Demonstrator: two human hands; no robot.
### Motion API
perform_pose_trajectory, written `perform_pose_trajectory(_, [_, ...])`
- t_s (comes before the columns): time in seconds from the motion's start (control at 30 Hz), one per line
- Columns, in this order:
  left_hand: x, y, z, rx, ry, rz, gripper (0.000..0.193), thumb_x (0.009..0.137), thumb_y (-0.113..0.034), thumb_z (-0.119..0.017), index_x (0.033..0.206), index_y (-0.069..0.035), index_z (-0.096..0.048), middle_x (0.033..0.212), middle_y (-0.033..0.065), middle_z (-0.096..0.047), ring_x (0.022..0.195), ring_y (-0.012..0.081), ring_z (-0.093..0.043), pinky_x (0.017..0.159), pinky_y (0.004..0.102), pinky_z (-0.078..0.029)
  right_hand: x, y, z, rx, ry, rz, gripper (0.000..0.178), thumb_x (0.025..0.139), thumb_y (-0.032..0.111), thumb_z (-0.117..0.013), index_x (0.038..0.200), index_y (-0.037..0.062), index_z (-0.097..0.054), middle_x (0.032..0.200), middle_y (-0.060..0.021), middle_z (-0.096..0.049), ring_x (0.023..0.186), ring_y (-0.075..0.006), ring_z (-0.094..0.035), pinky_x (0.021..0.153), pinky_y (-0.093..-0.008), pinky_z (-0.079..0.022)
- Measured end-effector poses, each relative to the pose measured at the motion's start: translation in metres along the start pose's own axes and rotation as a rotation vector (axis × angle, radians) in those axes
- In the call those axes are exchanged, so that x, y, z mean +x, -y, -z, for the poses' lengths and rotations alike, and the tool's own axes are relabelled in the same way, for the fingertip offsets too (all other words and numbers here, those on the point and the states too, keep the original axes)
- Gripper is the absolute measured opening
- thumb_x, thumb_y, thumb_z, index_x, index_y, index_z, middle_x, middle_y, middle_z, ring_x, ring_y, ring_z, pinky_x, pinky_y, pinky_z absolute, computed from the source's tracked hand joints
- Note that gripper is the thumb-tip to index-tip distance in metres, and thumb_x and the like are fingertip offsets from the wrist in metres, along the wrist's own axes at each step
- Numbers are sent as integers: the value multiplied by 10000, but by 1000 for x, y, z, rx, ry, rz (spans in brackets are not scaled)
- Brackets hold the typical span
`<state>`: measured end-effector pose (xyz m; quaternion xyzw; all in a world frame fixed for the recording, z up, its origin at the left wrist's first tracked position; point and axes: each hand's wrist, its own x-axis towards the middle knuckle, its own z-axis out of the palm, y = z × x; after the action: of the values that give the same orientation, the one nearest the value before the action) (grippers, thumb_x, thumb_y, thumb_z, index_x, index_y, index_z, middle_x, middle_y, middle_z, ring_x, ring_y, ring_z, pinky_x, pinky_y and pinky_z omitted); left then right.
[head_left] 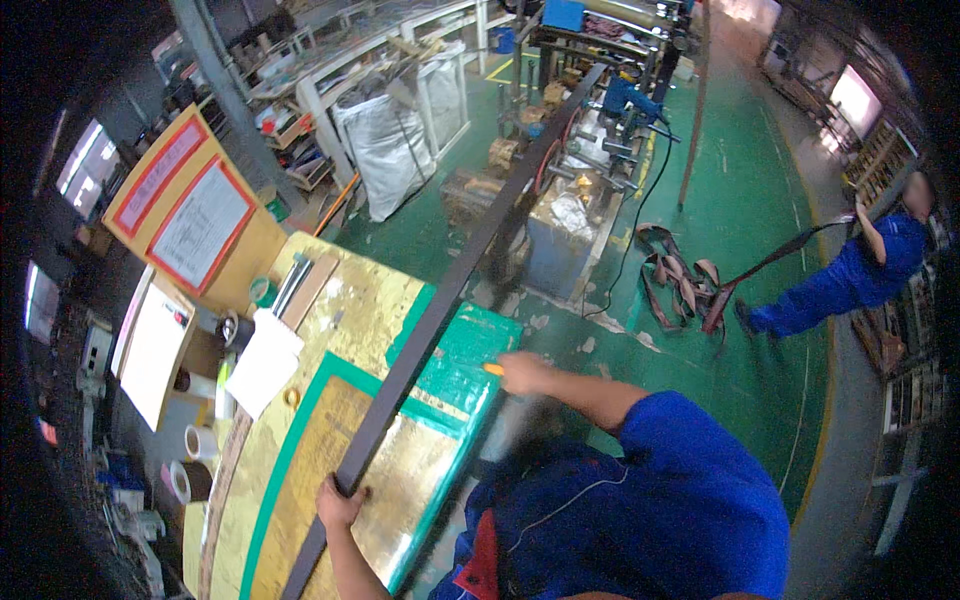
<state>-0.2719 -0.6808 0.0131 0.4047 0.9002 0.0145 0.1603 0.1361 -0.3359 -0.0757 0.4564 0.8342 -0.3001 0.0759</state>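
Observation:
A long dark strip [420, 345] runs from the machine over the table to the lower edge. My left hand [342, 503] is closed around the strip's near part, above the green-bordered panel of the table. Past the table's right edge, my right hand [525, 373] is closed on a small orange-handled tool [494, 369]. Only its orange end shows, pointing left toward the green table corner; its kind cannot be made out. The right hand is apart from the strip. Beneath the strip lies the worn yellow table [362, 300] with green tape edging.
Papers [265, 362], tape rolls [189, 482] and a notice board [200, 215] stand along the table's left side. Ahead is a machine [570, 225] feeding the strip. A heap of dark strips [685, 280] lies on the green floor, where a person in blue [840, 280] holds one end.

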Motion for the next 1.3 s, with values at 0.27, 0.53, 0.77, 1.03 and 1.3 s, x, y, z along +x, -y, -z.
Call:
perform_pose_trajectory(0.27, [-8, 15, -9, 43, 71, 60, 795, 597, -660, -843, 980, 16, -678, 921, 251, -727, 889, 459, -706, 776, 527, -561, -101, -104, -36, 521, -239, -313, 450, 910, 456, -682, 1089, 43, -663, 1038, -187, -725, 951, -400, -681, 837, -492, -543])
perform_pose_trajectory(0.53, [-85, -1, -22, -49, 236, 304, 701, 622, -519, -921, 983, 22, -661, 884, 240, -723, 845, 441, -715, 779, 520, -565, -55, -136, 65, 594, -575, -347, 393, 977, 426, -671, 980, 36, -631, 811, -136, -640, 744, -276, -625, 687, -422, -503])
perform_pose_trajectory(0.77, [-43, -79, -14, -75, 310, 234, 767, 624, -582, -896, 1010, 36, -659, 914, 254, -728, 874, 448, -717, 793, 521, -566, 52, -221, 227, 456, -856, -296, 411, 992, 444, -631, 1098, 47, -620, 890, -248, -687, 868, -479, -669, 728, -528, -517])
perform_pose_trajectory(1.03, [69, -286, -42, 43, 41, 26, 663, 654, -592, -826, 941, -13, -680, 870, 245, -727, 828, 465, -709, 754, 536, -571, 162, -258, 384, -73, -597, -279, 396, 976, 408, -593, 1139, 51, -645, 947, -244, -718, 864, -464, -694, 762, -563, -552])
perform_pose_trajectory(1.3, [48, -283, -26, 27, 35, 133, 509, 619, -505, -834, 789, -53, -672, 780, 206, -718, 757, 419, -716, 694, 507, -576, 192, -236, 424, -173, -398, -133, 331, 933, 327, -615, 1102, 49, -672, 1018, -216, -732, 963, -417, -709, 842, -555, -560])
